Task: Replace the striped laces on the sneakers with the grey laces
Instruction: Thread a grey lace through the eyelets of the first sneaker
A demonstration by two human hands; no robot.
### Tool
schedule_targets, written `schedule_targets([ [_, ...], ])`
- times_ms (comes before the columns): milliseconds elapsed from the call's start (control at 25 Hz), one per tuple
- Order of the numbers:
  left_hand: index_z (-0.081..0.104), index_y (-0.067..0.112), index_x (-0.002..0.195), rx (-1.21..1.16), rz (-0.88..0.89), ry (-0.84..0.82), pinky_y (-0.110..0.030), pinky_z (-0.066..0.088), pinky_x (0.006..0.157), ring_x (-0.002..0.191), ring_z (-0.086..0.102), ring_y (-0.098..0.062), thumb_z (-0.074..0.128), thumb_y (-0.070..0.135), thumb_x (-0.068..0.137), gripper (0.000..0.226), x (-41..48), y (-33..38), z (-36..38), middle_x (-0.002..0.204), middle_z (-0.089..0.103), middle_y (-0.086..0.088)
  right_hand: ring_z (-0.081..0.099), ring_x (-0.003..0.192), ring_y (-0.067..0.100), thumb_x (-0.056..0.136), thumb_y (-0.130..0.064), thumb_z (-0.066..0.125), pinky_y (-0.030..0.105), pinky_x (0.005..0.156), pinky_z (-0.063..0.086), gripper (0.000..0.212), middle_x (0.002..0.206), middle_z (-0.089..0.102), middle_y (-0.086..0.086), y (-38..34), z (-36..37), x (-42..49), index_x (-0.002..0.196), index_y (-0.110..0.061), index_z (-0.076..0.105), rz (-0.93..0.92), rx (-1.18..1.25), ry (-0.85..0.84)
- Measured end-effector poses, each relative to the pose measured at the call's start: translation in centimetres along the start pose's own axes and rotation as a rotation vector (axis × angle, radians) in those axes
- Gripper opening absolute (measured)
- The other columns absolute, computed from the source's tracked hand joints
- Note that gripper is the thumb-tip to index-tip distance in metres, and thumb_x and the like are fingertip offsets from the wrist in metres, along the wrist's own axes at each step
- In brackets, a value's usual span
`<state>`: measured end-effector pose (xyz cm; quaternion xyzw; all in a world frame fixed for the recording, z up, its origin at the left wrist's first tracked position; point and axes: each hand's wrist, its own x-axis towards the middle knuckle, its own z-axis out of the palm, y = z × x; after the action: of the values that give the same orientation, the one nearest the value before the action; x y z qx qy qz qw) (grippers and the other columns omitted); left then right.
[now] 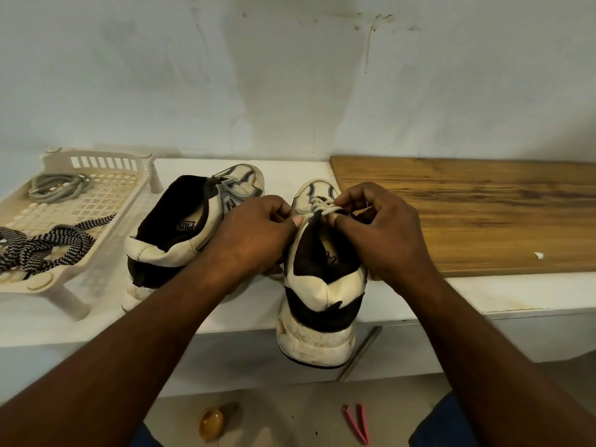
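Left hand (258, 235), right hand (385, 235) pinch lace (323, 207); tray (56, 161) leftward.

head view | faces forward and down | close above counter (516, 291)

The striped laces (48, 250) are cut off by the left edge. The eyelets of the near sneaker (322, 285) are covered by the left hand (258, 235) and the right hand (383, 227), by which its lace (324, 209) is pinched. An amber object (211, 425) on the floor is blurred, perhaps a shell.
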<state>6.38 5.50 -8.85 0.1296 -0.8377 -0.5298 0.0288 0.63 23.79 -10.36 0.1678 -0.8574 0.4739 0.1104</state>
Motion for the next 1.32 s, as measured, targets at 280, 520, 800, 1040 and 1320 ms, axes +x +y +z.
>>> schedule_targets([
  [280,0.074,0.023,0.086,-0.368,0.260,0.096,-0.039,0.050,0.090,0.076,0.064,-0.014,0.077,0.030,0.088,0.007,0.5,2.0,-3.1,0.074,0.071,0.001,0.067,0.099,0.010,0.083,-0.023,0.059,0.025,0.078,0.056,0.028,0.106,0.073,-0.007,-0.6,-0.4,0.5,0.108,-0.020,0.072,-0.016,0.384,0.005],
  [520,0.074,0.019,0.098,-0.255,0.226,-0.038,-0.032,0.051,0.082,0.077,0.065,-0.010,0.077,0.036,0.086,0.022,0.0,1.7,-2.7,0.079,0.073,0.001,0.060,0.116,0.007,0.089,-0.028,0.073,0.041,0.096,0.053,0.032,0.116,0.069,-0.020,-1.1,0.5,0.1,0.120,-0.030,0.069,-0.273,0.009,-0.100],
  [800,0.067,0.025,0.110,-0.070,0.063,-0.113,-0.043,0.061,0.079,0.074,0.075,-0.019,0.081,0.027,0.086,0.028,-0.1,1.2,-2.4,0.081,0.077,-0.005,0.062,0.113,0.006,0.087,-0.026,0.075,0.044,0.096,0.055,0.026,0.112,0.070,-0.019,-0.9,0.9,0.4,0.113,-0.030,0.073,-0.197,0.030,-0.148],
  [1040,0.072,0.010,0.108,-0.788,0.209,-0.284,-0.035,0.058,0.075,0.074,0.067,-0.023,0.062,0.015,0.090,0.021,-0.2,2.2,-4.1,0.088,0.072,-0.009,0.057,0.115,0.011,0.085,-0.034,0.078,0.038,0.096,0.052,0.033,0.113,0.064,-0.021,-1.2,1.0,0.1,0.116,-0.035,0.067,-0.202,-0.056,-0.080],
  [1320,0.057,0.010,0.137,-0.891,0.425,-0.305,-0.037,0.048,0.110,0.132,0.059,-0.025,0.046,0.009,0.098,0.040,-0.3,2.4,-1.6,0.138,0.066,-0.008,0.074,0.095,0.018,0.089,-0.041,0.074,0.050,0.085,0.061,0.040,0.095,0.074,-0.002,-4.0,-0.3,-1.0,0.117,-0.020,0.055,-0.156,0.427,-0.001],
])
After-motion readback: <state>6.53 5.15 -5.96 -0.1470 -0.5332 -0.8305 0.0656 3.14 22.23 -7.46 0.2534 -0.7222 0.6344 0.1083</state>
